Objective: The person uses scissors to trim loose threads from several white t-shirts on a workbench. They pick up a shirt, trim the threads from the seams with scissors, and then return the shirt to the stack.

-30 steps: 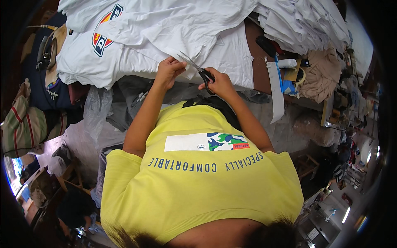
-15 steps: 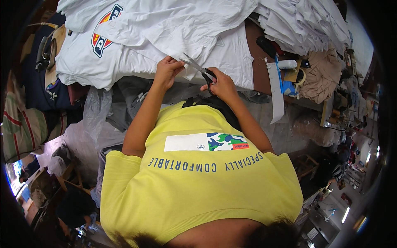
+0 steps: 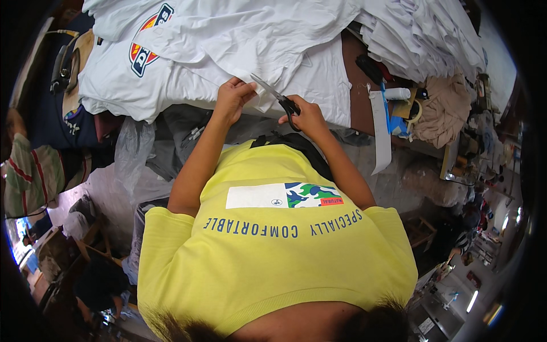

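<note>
Right now we have our left hand (image 3: 232, 98) pinching the near edge of a white T-shirt (image 3: 228, 62), thumb and fingers closed narrow on the cloth where it hangs over the front of the table (image 3: 358, 85). Our right hand (image 3: 307, 117) grips a pair of scissors (image 3: 277, 97) by the dark handles, fingers curled through them. The blades point up and to the left, toward the left hand, and they look slightly parted, though at this size we cannot be sure. Their tip lies just beside the pinched cloth, over the shirt's edge. The shirt lies flat on the table, its chest print (image 3: 149, 39) far to the left, with more white garments (image 3: 421, 34) heaped behind and to the right. A white strip (image 3: 380, 134) hangs off the table edge at the right, near a tan cloth (image 3: 444, 111).
</note>
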Motion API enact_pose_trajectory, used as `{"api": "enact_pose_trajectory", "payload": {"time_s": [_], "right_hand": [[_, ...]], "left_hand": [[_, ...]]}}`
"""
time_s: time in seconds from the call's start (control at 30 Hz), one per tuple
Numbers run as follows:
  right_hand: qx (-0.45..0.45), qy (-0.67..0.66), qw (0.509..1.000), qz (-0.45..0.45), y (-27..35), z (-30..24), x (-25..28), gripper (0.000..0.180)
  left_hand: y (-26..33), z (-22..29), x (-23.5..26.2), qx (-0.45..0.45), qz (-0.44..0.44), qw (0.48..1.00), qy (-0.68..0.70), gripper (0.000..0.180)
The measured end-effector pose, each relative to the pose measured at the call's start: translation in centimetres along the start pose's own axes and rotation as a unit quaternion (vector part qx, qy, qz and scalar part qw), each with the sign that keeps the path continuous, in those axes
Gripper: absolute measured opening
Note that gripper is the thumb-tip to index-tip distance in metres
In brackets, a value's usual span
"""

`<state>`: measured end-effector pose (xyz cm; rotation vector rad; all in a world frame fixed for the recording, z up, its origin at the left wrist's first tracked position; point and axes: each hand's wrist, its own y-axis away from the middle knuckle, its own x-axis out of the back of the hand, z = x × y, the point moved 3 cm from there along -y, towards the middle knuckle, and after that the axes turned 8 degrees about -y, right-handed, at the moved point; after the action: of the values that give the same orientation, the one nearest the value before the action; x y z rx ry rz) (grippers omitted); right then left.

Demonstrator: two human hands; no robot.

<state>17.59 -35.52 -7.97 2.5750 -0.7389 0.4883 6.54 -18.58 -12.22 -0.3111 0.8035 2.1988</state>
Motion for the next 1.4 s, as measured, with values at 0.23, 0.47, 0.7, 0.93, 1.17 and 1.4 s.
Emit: {"api": "enact_pose_trajectory", "payload": {"time_s": [0.23, 0.47, 0.7, 0.93, 1.17, 1.4], "right_hand": [[0.032, 0.068, 0.997, 0.003, -0.7, -0.8, -0.2, 0.061], [0.036, 0.077, 0.996, 0.011, -1.6, -1.6, -0.7, 0.061], [0.008, 0.036, 0.999, 0.002, -0.9, -0.5, -0.7, 0.053], [0.037, 0.090, 0.995, 0.012, -2.3, -2.3, -1.2, 0.065], [0.040, 0.070, 0.997, 0.015, -2.7, -0.8, -1.4, 0.057], [0.065, 0.083, 0.994, 0.031, -2.4, -0.9, -1.5, 0.058]], "left_hand": [[-0.6, 0.1, 0.6, -0.023, -0.006, 1.000, 0.004, 0.029], [0.0, 0.7, 0.0, -0.029, -0.001, 1.000, 0.007, 0.027], [-1.0, 0.5, 1.1, -0.026, 0.005, 0.999, 0.022, 0.031], [-0.3, 1.1, 0.8, -0.041, 0.001, 0.999, 0.011, 0.033], [-0.5, 1.3, 0.8, -0.042, -0.002, 0.999, 0.025, 0.037], [-1.5, 1.0, 1.5, -0.048, 0.009, 0.999, 0.016, 0.035]]}}
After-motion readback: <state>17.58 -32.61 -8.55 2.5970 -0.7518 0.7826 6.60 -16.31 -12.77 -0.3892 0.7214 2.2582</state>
